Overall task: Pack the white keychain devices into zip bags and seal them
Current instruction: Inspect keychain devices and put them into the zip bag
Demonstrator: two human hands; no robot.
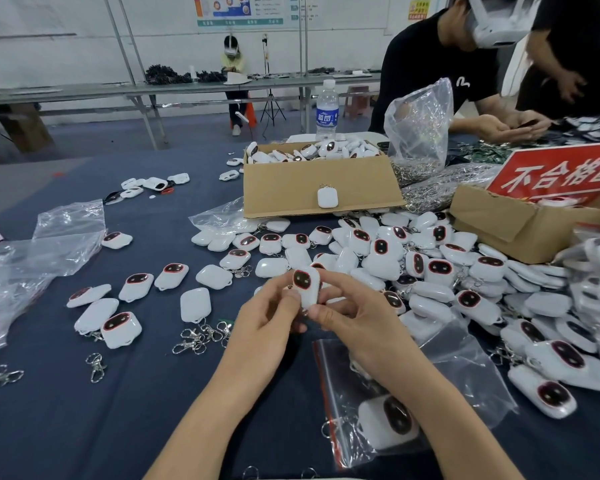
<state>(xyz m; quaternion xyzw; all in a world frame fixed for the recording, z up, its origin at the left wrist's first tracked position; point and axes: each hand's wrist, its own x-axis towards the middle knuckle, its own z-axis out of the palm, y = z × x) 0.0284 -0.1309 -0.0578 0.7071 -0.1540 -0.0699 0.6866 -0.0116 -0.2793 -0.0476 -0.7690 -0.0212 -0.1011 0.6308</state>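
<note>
I hold one white keychain device [307, 285] upright above the dark tablecloth, its dark red-rimmed face toward me. My left hand [270, 314] pinches its lower left side and my right hand [347, 309] grips its right side and bottom. Under my right forearm lies a clear zip bag [465, 368] with a red strip, holding another white device [388, 422]. A big heap of the same devices [430, 268] spreads to the right. Several loose ones [136, 287] lie on the left.
An open cardboard box [316, 188] full of devices stands behind the heap. A second box with a red sign [534, 223] sits at the right. Metal clasps [201, 336] and empty plastic bags [49, 244] lie on the left. A water bottle [327, 110] and another person's hands [506, 128] are across the table.
</note>
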